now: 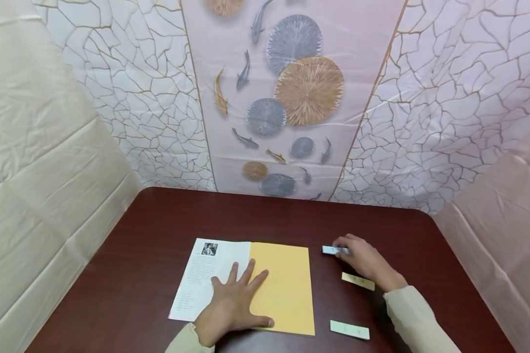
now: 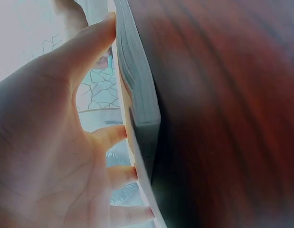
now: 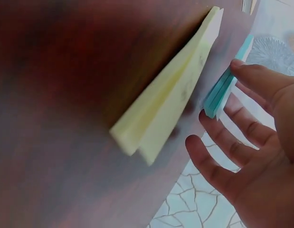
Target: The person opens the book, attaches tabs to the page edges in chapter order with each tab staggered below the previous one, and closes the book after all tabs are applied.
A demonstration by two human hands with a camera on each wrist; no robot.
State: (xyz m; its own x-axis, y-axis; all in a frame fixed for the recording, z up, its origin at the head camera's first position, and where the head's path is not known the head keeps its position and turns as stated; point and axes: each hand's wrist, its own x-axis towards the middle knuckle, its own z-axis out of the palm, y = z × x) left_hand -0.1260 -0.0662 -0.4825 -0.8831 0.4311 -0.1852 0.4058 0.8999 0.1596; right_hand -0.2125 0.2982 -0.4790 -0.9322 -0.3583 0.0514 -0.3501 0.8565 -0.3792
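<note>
An open book (image 1: 194, 274) lies on the table, its left page printed and its right side plain yellow. My left hand (image 1: 231, 301) rests on it with fingers spread across the middle; the left wrist view shows the fingertips (image 2: 119, 135) against the book's surface. On the right, my right hand (image 1: 364, 257) pinches a light-blue folded paper strip (image 1: 331, 250) between thumb and fingers. The right wrist view has the thumb on the near face of this blue strip (image 3: 222, 88). Close below that hand lies a yellow folded paper strip (image 1: 357, 281), its layers slightly apart.
A pale green paper strip (image 1: 350, 330) lies near the front, right of the book. The dark red-brown table (image 1: 128, 274) has rounded far corners. Behind it hangs a patterned cloth (image 1: 274, 147), with pale cloth walls (image 1: 48, 147) at the sides.
</note>
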